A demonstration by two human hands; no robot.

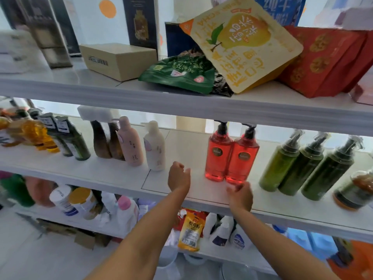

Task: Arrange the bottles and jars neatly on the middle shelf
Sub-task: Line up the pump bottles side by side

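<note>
Both my left hand (178,175) and right hand (240,196) hang loose and empty; the red bottles (232,156) just beyond my right look paired, the gap beyond my left unfilled.

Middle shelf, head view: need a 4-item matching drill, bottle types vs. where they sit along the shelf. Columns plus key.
Column 1
1. red pump bottles
2. dark green pump bottles
3. pink bottle
4. amber oil bottles

Column 2
A. far left end of the middle shelf
B. just beyond the right hand, touching each other
C. left of the left hand, next to a cream bottle
D. row of three, right of the red pair

Pairs: 1-B, 2-D, 3-C, 4-A
</note>
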